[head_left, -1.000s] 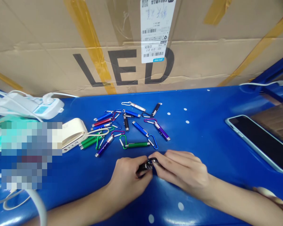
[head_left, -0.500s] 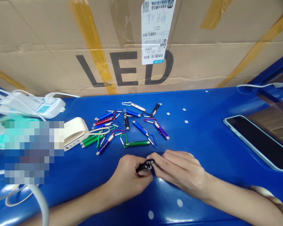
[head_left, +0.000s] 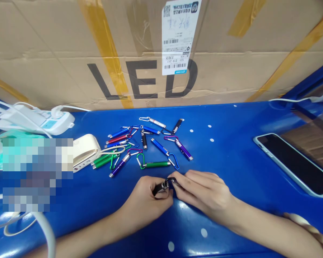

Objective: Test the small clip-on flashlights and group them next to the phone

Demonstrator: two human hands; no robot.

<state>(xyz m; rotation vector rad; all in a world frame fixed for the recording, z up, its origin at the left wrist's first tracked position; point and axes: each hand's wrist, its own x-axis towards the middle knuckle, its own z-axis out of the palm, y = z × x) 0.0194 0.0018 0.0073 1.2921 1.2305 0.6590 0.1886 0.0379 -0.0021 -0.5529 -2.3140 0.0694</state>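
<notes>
While the left hand clasps the black penlight and the right hand pinches its carabiner, firm grips should help.

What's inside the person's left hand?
A black keychain penlight: part of its dark body and a silvery end show in the left hand. Its black carabiner reaches the right hand. Fingers cover the rest of the body and part of the carabiner.
</notes>
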